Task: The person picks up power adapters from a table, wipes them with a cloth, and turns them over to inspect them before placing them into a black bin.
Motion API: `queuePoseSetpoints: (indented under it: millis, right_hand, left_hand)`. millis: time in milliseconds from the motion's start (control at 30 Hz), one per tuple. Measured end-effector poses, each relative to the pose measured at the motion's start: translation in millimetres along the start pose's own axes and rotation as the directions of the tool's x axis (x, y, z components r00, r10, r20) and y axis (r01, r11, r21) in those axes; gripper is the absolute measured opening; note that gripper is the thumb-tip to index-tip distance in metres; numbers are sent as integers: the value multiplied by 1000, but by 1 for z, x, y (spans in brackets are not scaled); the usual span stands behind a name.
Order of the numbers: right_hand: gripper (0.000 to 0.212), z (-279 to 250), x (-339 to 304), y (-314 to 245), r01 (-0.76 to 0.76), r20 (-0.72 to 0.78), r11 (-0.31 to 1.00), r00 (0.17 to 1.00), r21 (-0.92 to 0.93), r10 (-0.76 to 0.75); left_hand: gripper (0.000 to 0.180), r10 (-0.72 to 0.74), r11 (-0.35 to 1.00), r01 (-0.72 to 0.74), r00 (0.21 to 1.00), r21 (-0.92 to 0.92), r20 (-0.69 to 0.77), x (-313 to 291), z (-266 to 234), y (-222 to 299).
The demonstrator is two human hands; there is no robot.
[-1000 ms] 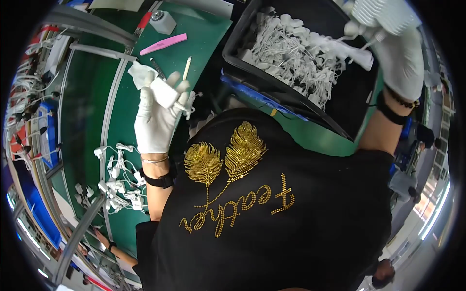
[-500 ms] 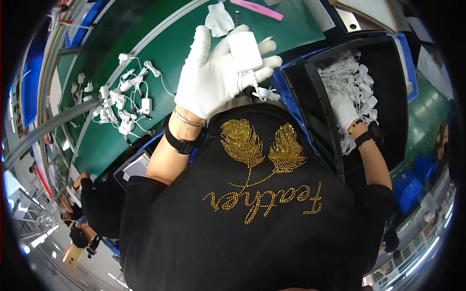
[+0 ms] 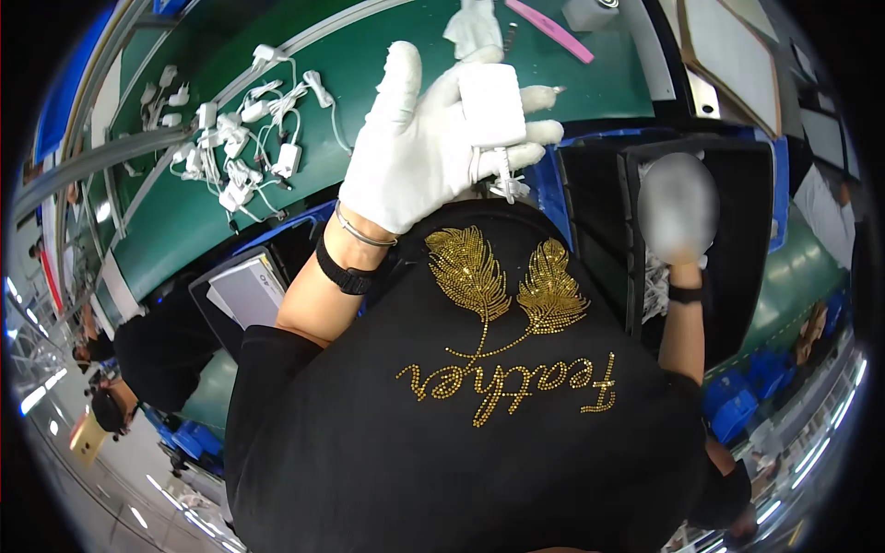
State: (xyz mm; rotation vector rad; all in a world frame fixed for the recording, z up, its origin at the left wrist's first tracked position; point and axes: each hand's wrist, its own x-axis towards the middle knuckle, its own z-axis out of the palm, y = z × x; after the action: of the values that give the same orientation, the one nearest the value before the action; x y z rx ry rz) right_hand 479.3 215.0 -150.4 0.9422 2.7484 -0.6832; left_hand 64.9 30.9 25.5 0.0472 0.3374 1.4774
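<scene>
My left hand (image 3: 406,157), in a white glove, is held palm up with its fingers spread. Across its fingers lies a white power adapter (image 3: 491,103), its thin white cable (image 3: 502,173) bundled below the block by the lower fingers. My right hand (image 3: 678,207), also gloved in white, hovers over a black bin (image 3: 737,286) on the right. Motion smears its fingers, so whether it carries anything is hidden. Beneath it, part of a heap of white cabled adapters (image 3: 655,288) shows inside the bin.
Several white adapters with tangled cables (image 3: 235,138) lie on the green worktable (image 3: 346,78) at the left. At the far side are a white cloth-like piece (image 3: 473,35), a pink strip (image 3: 550,32) and a grey-white container (image 3: 590,13). A person in black (image 3: 166,359) is at the lower left.
My right hand has come up out of the adapter heap and is now blurred above the bin. The left hand still bears the adapter; the whole view has shifted slightly.
</scene>
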Motion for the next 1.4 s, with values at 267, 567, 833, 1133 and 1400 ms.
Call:
queuePoseSetpoints:
  millis: [267,567,833,1133,1400]
  right_hand:
    - [35,-140,106,-236,266,-652,860,752,435,97]
    - [53,-27,321,-418,326,-107,771,941,547,-321]
    - [29,78,534,-467,543,-266,805,761,-237,-592]
    - [32,45,493,-404,345,-307,158,926,925,-221]
    - [54,-83,304,-397,211,-229,-123,959,970,-164]
  left_hand:
    - [61,363,857,-265,920,442,-150,-39,-23,3]
    - [67,515,833,-346,768,431,-380,-124,-46,45]
    - [73,613,788,-491,688,372,-390,-140,-47,95]
    - [85,730,669,-570,622,477,-281,-131,-55,118]
    - [84,626,734,-448,738,511,-251,-99,-52,115]
